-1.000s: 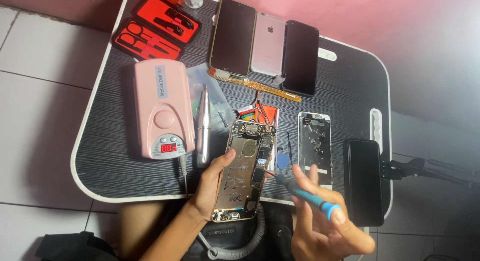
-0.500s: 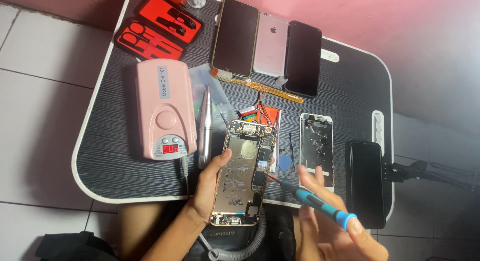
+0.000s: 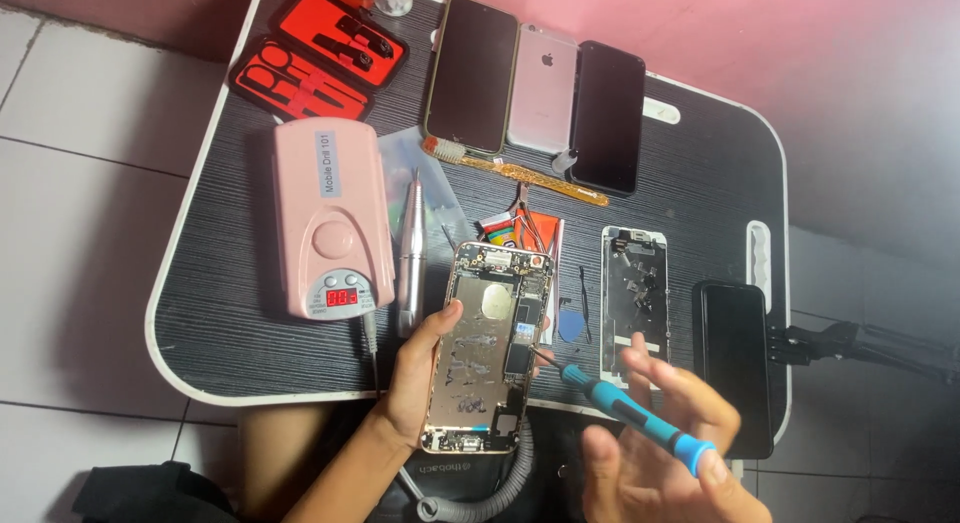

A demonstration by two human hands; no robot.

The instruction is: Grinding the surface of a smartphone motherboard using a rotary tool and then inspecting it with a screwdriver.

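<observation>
The left hand point(image 3: 415, 383) wraps its fingers around the left edge of an opened phone shell point(image 3: 487, 348), held over the near edge of the dark tabletop point(image 3: 230, 253). The shell's long axis runs away from the person, its top end tilted slightly right. The right hand point(image 3: 655, 453) grips a blue screwdriver point(image 3: 625, 408) between thumb and fingers, the tip pointing up-left and touching the shell's right side. A pink box point(image 3: 325, 218) with a pale rectangular label near its far end and a red display near its front lies to the left. A red tool case point(image 3: 320, 53) lies open at the far corner.
</observation>
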